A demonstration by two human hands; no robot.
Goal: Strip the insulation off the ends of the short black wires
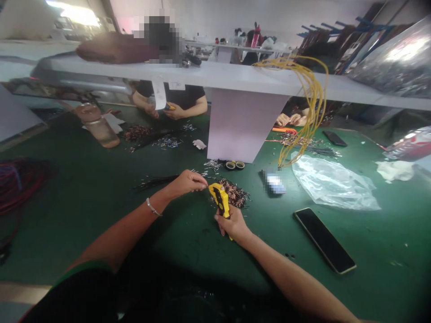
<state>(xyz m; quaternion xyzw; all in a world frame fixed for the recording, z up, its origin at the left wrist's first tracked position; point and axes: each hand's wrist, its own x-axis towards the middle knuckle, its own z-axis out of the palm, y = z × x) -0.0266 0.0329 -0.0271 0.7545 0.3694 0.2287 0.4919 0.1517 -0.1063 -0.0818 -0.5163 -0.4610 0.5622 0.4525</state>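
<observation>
My right hand (233, 224) grips a yellow-and-black hand crimping tool (220, 200) by its handles, with the jaws pointing up and to the left. My left hand (188, 184) pinches a thin wire end at the tool's jaws. A bunch of thin black wires (156, 181) lies under and beyond my left hand. Right of the tool is a small heap of copper-coloured wire ends (235, 194), touching the tool's far side. The crimping jaws are partly hidden by my fingers.
A smartphone (325, 240) and a clear plastic bag (333, 181) lie on the green bench mat (377, 278) to my right. Yellow wires (311, 107) hang from a white shelf (215, 74). Across it, co-workers' hands (175, 111) work among scattered terminals.
</observation>
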